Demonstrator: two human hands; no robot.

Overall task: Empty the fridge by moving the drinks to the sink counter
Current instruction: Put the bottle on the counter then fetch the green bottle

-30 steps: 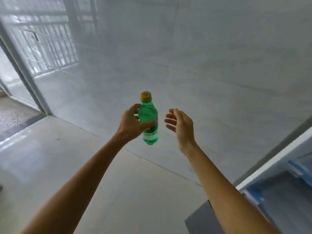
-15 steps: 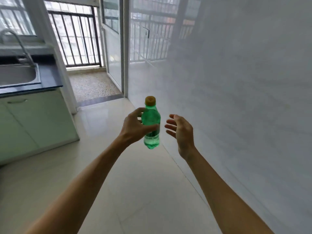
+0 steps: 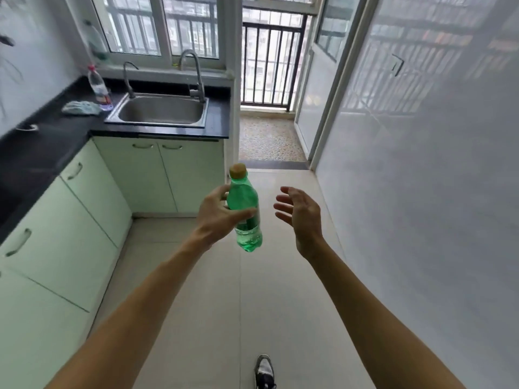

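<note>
The left hand (image 3: 216, 219) holds a green bottle (image 3: 243, 199) upright in the air in front of the body, above the pale tiled floor (image 3: 213, 304). The thumb crosses the front of the bottle at mid-height and the fingers curl round its far side. The yellow cap (image 3: 238, 170) and neck stand above the grip, and the rounded base hangs below it. The left forearm reaches in from the lower left with the wrist nearly straight.

The right hand (image 3: 302, 217) hovers just beside the bottle, apart from it and holding nothing. Its palm faces the bottle, and its fingers are spread and loosely bent. The right forearm rises from the lower right.

Ahead and to the left, well apart from the green bottle, the black desk (image 3: 216, 119) carries a steel sink (image 3: 157, 123). A clear bottle (image 3: 97, 85) with a red cap stands left of the sink, with a bluish cloth (image 3: 81, 108) beside it. Pale green cupboards (image 3: 151, 178) sit under the desk. A shoe (image 3: 264, 370) shows on the floor at the bottom edge.
</note>
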